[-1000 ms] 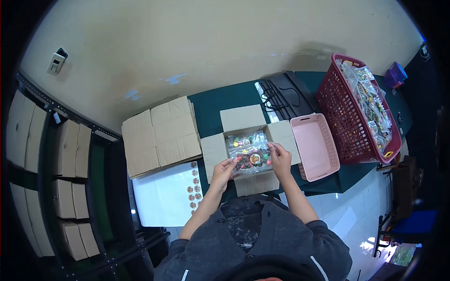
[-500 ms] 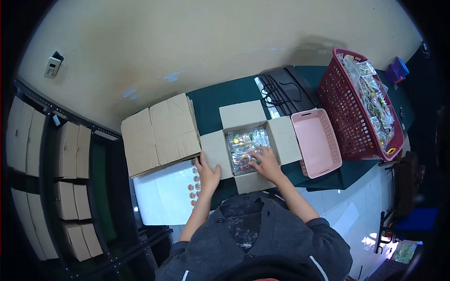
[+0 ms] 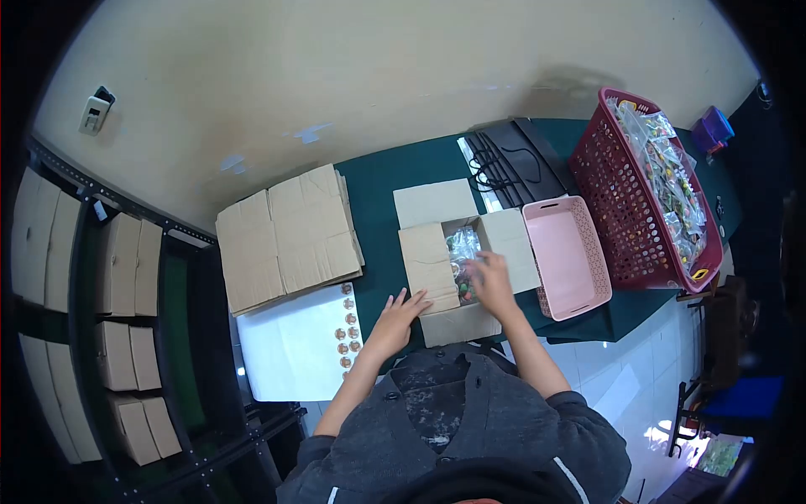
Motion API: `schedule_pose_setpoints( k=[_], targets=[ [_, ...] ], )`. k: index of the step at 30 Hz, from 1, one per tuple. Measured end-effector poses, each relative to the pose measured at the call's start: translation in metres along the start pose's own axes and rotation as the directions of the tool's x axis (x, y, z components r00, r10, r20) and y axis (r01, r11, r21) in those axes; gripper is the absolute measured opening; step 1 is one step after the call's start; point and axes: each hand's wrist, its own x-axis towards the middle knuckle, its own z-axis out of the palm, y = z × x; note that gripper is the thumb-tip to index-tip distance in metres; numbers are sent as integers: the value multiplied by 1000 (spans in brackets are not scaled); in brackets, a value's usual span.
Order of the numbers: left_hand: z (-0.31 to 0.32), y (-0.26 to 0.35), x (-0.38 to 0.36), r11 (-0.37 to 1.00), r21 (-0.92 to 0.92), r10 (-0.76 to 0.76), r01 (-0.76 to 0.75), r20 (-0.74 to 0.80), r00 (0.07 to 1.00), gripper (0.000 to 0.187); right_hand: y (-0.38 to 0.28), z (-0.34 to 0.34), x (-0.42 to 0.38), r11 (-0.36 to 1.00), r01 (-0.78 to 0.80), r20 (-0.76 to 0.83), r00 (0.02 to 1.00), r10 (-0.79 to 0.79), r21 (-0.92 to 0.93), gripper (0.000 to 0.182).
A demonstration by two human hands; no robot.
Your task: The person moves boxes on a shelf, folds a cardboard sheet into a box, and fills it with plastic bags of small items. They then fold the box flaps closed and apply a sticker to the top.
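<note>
A cardboard box [image 3: 437, 202] stands on the green-covered table, its left flap [image 3: 426, 265] folded inward over part of the opening. Small clear plastic packets [image 3: 463, 244] with colourful contents show inside. My left hand [image 3: 396, 323] touches the lower edge of that left flap, fingers spread. Over the right side of the opening is my right hand [image 3: 491, 284], its fingers bent above the packets; whether it holds anything is hidden. The top, right and bottom flaps lie outward.
Flattened cardboard [image 3: 290, 239] and a white sheet [image 3: 290, 349] with round brown stickers lie left. To the right are a pink basket [image 3: 569, 256], a maroon basket [image 3: 621, 197] full of packets, and a black item with cords [image 3: 525, 160]. Shelves [image 3: 180, 336] hold boxes far left.
The left flap has swung inward over the box opening. My left hand has moved right onto its edge, and my right hand has shifted slightly right.
</note>
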Motion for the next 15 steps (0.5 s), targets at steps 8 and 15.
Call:
schedule_pose_setpoints(
  k=[8,15],
  targets=[
    [14,-12,0,909,414,56,-50,-3,998,65,61,-52,-10,893,-316,-493,860,128,-320,35],
    [7,-24,14,965,261,49,-21,-101,994,38,84,-46,-12,860,-447,-284,815,505,245,40]
  ],
)
